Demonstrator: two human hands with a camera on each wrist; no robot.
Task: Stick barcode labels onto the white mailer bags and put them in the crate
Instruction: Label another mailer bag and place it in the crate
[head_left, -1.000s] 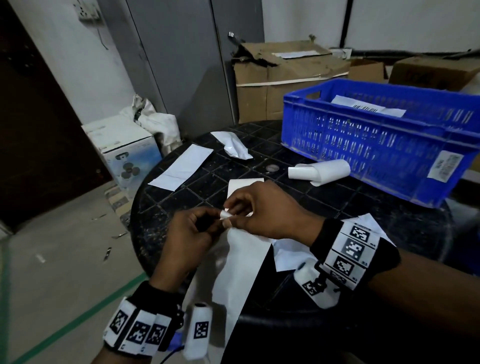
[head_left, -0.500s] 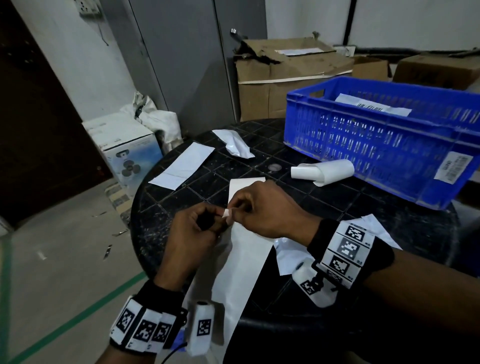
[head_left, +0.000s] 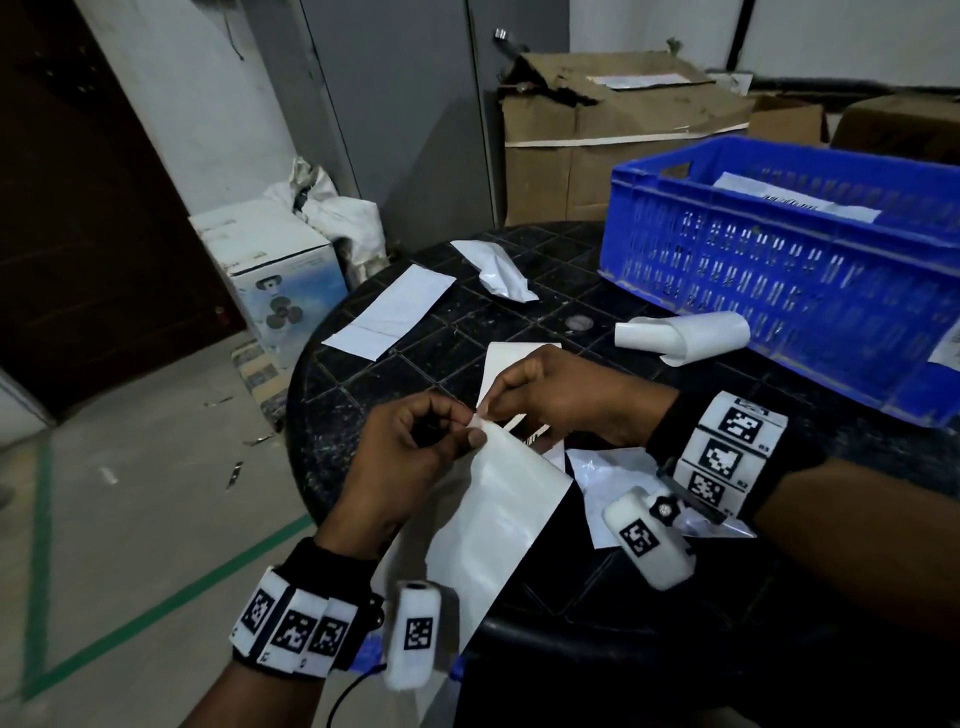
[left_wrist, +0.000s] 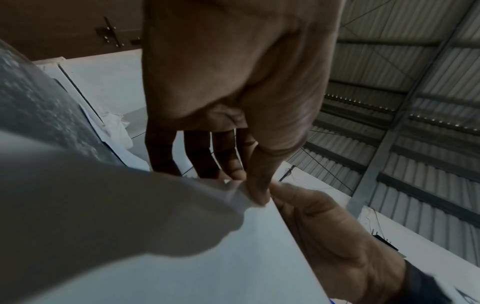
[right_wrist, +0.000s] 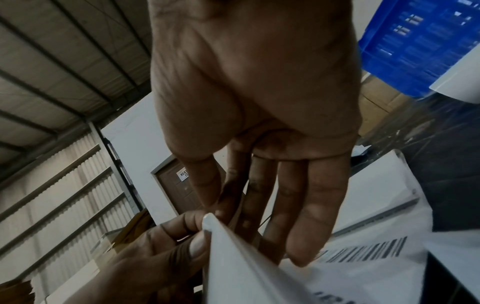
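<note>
1. A flat white paper strip (head_left: 390, 312) is lying on the left of the round black grid-textured table (head_left: 363, 410).
2. The left hand (head_left: 410, 457) is pinching a corner of the smooth white backing sheet (head_left: 498, 519).
3. The right hand (head_left: 566, 395) is pinching the barcode label (right_wrist: 363, 250) at that corner.
4. The perforated blue plastic crate (head_left: 779, 270) is sitting on the table at the right, holding a labelled white mailer bag (head_left: 795, 200).

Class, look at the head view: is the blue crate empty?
No. The blue crate already holds a white mailer bag with a barcode label.
</note>
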